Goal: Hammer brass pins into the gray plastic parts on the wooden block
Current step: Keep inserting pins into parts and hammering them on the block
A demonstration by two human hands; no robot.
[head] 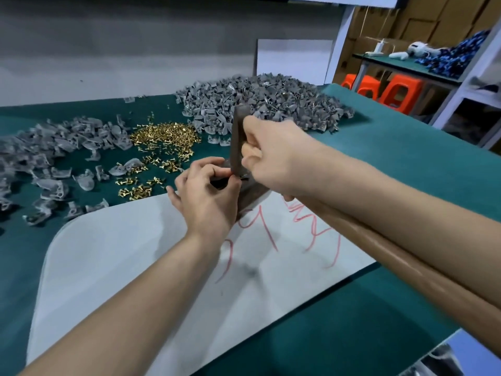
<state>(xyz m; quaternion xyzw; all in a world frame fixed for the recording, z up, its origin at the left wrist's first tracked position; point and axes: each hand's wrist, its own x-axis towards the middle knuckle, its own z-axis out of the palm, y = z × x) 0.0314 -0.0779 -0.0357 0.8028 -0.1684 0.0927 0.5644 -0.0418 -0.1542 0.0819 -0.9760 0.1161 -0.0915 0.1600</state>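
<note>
On the left of the green table (406,147), loose gray plastic parts (54,147) are scattered, pale and curved like small shells. Just right of them a heap of brass pins (162,134) is seen, short, bright gold and flat-headed, with stragglers trailing toward a white sheet (108,253).

At the centre, the left hand (206,194) is laid on the dark wooden block (252,191). Its fingers are curled and pinched together at the block's top; what is pinched is hidden and cannot be told.

Just beside it, a hammer (237,139) is held nearly upright by its brown handle, with the fingers of the right hand (271,153) wrapped tightly round it.

Behind and to the right, a large heap of gray parts (265,101) is piled; a few brass glints are seen in it, so it is perhaps finished work.

With so many pins and parts lying loose, much is judged to be left.
</note>
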